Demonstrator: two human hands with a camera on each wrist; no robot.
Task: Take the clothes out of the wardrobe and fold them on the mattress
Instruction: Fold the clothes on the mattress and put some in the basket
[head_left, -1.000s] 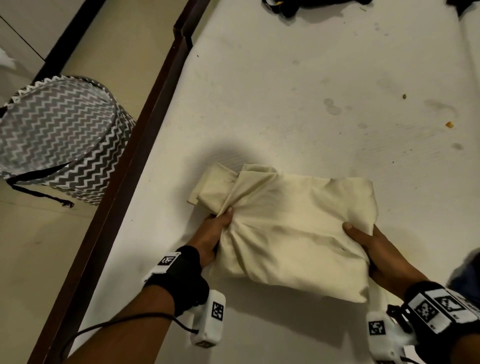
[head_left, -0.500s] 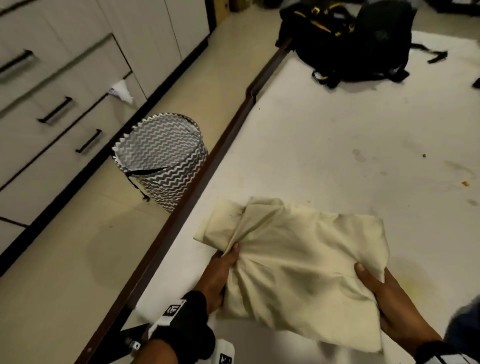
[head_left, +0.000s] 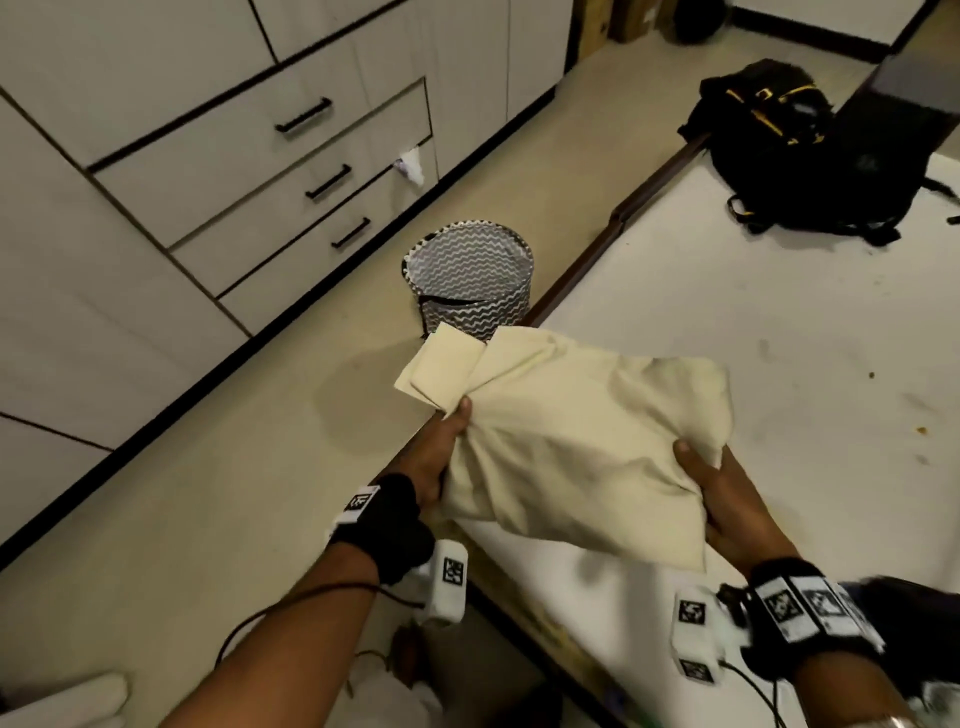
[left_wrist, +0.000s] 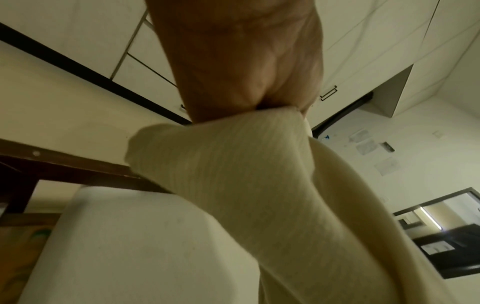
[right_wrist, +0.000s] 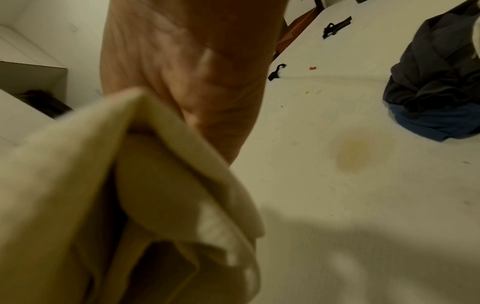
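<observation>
Hands lifting folded cream garment (head_left: 576, 441) above mattress (head_left: 779, 322) edge: left hand (head_left: 436, 457) grips its left side, thumb on top; right hand (head_left: 727, 504) grips its right side. Beyond, zigzag basket (head_left: 467, 280), wardrobe drawers (head_left: 249, 171).

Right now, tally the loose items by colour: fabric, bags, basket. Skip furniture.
Cream: 1, folded garment, held by left hand and right hand
Black: 1, backpack
Grey-white zigzag: 1, basket
Dark blue: 1, clothes heap
Total: 4
</observation>
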